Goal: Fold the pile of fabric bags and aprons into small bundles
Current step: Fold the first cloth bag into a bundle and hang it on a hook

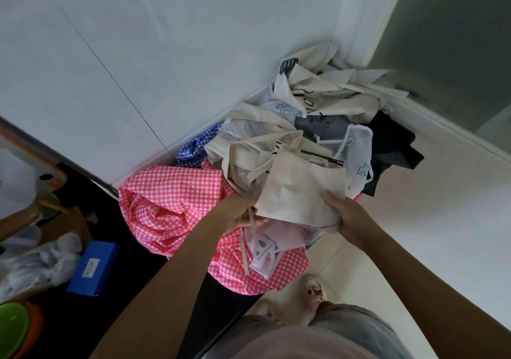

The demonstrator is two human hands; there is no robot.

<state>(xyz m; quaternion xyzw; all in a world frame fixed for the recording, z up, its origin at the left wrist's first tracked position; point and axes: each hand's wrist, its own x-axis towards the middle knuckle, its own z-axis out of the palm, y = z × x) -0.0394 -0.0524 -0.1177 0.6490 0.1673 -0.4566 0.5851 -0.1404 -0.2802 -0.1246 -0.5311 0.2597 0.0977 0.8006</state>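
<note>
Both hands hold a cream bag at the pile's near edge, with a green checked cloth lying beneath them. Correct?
One error: the checked cloth is pink and white, not green, as the head view shows. The left hand and right hand do hold the cream bag above it.

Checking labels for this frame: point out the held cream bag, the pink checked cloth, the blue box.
cream bag (300,190), head view, middle of its flat panel
pink checked cloth (166,201), head view, crumpled left part
blue box (92,267), head view, top face
</note>
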